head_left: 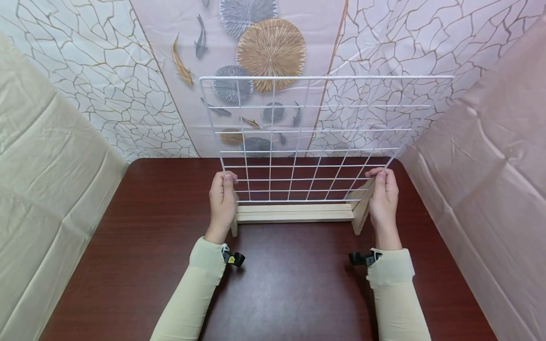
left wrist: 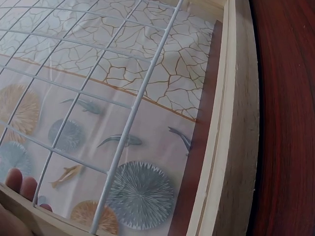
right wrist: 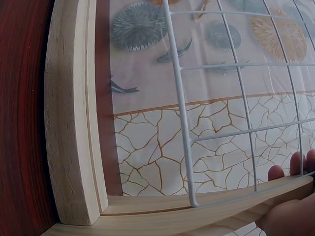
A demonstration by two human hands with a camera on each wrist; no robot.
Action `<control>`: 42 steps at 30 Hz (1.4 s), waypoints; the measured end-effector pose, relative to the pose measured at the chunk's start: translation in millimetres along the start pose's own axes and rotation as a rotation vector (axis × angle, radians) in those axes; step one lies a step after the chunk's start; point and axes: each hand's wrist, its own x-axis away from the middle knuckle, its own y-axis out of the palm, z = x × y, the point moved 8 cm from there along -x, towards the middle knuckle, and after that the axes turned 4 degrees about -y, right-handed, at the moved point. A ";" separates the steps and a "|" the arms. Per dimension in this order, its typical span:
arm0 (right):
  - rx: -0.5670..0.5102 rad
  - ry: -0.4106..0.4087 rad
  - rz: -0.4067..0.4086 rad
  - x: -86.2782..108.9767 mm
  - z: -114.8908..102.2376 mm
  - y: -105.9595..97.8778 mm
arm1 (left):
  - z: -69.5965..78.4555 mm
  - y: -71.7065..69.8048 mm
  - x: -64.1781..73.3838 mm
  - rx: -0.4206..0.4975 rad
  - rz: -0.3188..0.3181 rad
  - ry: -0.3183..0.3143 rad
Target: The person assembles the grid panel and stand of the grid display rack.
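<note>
Beige drapes flank the table; patterned cloth hangs behind the grid.

Dark reddish-brown table, crackle-patterned backdrop with fish motifs, beige cloth at both sides.

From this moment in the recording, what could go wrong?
The white wire grid might miss the groove or jam crooked: its lower edge sits apart from the grooved wooden bar. The left hand and right hand grip opposite sides, so uneven lowering could tilt it. Fingertips lie close to the wires beside the wooden side piece and might get pinched.
</note>
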 end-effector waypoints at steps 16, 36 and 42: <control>0.042 0.015 0.003 1.3 1.4 -0.7 | 0.6 1.4 1.4 -0.041 -0.027 -0.023; 0.061 -0.041 0.007 -2.2 -1.9 0.1 | -2.3 2.0 -1.4 -0.035 0.014 0.015; 0.071 -0.025 0.021 0.6 1.1 -2.0 | -2.9 2.2 1.2 -0.040 0.004 0.003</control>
